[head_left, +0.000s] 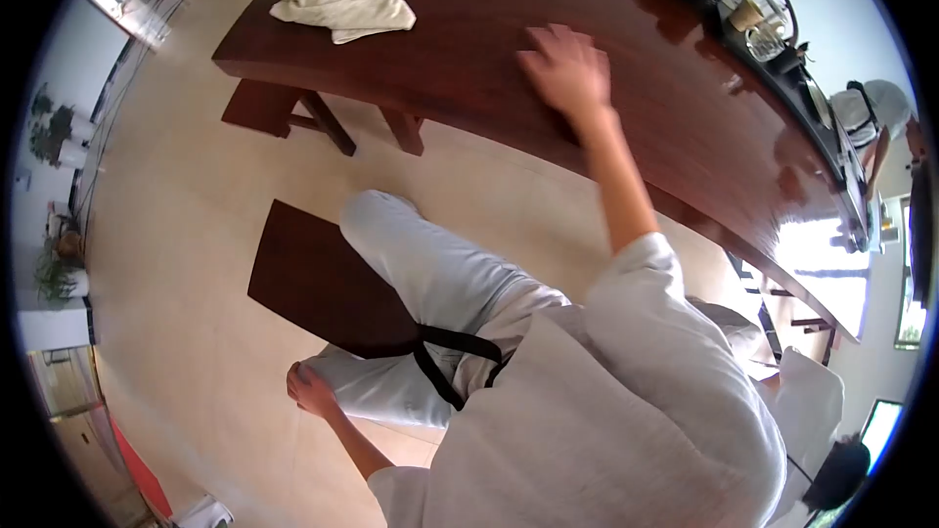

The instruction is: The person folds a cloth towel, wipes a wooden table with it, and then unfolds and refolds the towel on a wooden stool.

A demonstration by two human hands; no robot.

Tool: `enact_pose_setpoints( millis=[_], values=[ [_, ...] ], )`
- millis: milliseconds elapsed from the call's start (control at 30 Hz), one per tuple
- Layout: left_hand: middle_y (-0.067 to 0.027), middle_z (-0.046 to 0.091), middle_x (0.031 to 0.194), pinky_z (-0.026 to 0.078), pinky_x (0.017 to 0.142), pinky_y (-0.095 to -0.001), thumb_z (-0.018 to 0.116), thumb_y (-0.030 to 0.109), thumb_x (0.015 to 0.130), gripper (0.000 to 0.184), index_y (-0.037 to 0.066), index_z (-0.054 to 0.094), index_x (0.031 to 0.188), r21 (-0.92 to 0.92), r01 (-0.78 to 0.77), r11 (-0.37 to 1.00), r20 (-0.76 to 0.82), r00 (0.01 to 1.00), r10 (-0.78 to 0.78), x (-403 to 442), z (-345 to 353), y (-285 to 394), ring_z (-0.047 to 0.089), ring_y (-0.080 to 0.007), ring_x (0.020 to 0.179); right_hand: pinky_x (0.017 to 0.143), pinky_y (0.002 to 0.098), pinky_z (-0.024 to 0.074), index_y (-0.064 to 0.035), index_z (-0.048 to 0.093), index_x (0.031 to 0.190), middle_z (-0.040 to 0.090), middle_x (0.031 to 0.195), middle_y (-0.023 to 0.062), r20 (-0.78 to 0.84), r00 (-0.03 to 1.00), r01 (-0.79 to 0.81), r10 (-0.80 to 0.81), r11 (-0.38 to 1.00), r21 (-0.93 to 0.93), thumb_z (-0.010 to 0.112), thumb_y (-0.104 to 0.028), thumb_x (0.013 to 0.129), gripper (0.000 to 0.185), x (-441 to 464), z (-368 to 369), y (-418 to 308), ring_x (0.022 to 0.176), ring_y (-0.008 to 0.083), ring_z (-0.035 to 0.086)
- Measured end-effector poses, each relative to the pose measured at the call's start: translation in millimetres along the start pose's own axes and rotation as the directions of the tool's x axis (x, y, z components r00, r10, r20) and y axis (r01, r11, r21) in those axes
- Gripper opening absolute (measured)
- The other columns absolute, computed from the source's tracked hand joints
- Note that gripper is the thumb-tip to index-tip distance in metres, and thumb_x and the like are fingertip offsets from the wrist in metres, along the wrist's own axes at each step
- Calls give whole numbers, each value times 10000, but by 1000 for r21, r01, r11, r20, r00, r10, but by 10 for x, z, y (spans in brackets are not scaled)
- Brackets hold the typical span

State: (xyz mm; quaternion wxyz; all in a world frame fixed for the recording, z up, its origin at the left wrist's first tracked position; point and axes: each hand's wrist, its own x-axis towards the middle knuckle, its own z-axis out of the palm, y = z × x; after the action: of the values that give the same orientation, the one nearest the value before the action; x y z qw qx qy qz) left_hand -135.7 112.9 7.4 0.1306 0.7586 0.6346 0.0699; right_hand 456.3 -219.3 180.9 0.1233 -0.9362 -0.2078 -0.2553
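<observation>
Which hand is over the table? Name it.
The right hand, stretched out over the dark red table; the left hand rests on the trousers instead.

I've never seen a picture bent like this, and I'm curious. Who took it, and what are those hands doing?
There's no robot here, just a person with two bare hands. A camera on their head looks forward and down, so you see their own body. There is only this one picture.

The right hand is spread palm-down at the long, shiny, red-brown wooden table. It's blurry, so I can't tell if it touches. The left hand rests on the person's pale-trousered left leg. I can't see anything held in either hand.

On the table lies a crumpled, cream-coloured cloth. Along another edge are more things, including a clear glass vessel.
</observation>
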Motion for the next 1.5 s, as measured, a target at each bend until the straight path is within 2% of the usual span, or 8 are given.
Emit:
enact_pose_setpoints(
  millis=[267,300,533,800,1000,1133,1300,1500],
  values=[
    [36,548,1444,318,1093,-589,477,454,995,424,222,589,1332,36,-9,999,16,1000,8,106,25,8,390,-240,1415,1214,548,225,-330,305,1591,310,1652,70,10,657,-592,754,525,-612,286,-686,990,699,-3078,-1518,5567,1503,342,301],
    [36,546,1446,320,1092,-588,481,458,993,424,227,589,1331,54,5,999,18,1000,-6,121,44,-15,391,-240,1414,1209,590,193,-342,254,1607,266,1668,101,-53,293,-855,955,236,-462,268,-728,962,751,-2912,-1851,4949,1516,398,243],
    [35,546,1436,329,1086,-573,513,441,982,402,229,600,1313,49,9,999,2,1000,-9,127,47,107,392,-235,1407,1180,646,156,-252,289,1605,273,1655,159,-275,-22,-898,961,-140,-418,326,-806,904,895,-1678,-1466,3981,1519,428,208],
    [32,557,1407,343,1090,-541,508,422,980,387,212,609,1289,64,55,996,32,998,-57,49,-86,305,415,-235,1381,1207,619,152,-161,370,1572,278,1640,197,247,838,-442,487,870,-217,416,-773,923,894,1108,257,686,1525,401,218],
    [-1,563,1388,370,1060,-571,507,410,982,376,192,597,1275,28,-32,999,-17,999,33,-38,-9,52,423,-257,1378,1220,582,146,-181,359,1576,273,1649,176,274,958,61,-88,993,105,397,-613,967,748,1523,1451,-1901,1534,363,212],
    [-10,561,1387,381,1049,-574,513,404,981,375,188,592,1277,38,-33,999,10,999,33,-79,-111,-1,420,-265,1380,1196,498,243,-264,492,1500,404,1596,74,271,930,206,-249,962,178,405,-559,973,610,1499,1050,-1369,1473,287,343],
    [-43,581,1369,395,1053,-552,535,391,973,385,160,596,1275,-9,-75,997,-40,996,75,-76,-35,-203,456,-302,1351,1241,525,178,-327,360,1572,301,1657,12,327,897,-259,298,953,-160,357,-630,1016,633,1287,396,684,1537,283,237],
    [-76,596,1341,395,1072,-535,597,338,941,358,140,618,1239,19,-142,990,-73,987,143,11,69,-155,475,-319,1331,1204,485,277,-223,392,1552,351,1616,105,223,827,-398,517,817,-418,367,-478,1046,567,-38,-422,3014,1489,326,315]
  ],
)
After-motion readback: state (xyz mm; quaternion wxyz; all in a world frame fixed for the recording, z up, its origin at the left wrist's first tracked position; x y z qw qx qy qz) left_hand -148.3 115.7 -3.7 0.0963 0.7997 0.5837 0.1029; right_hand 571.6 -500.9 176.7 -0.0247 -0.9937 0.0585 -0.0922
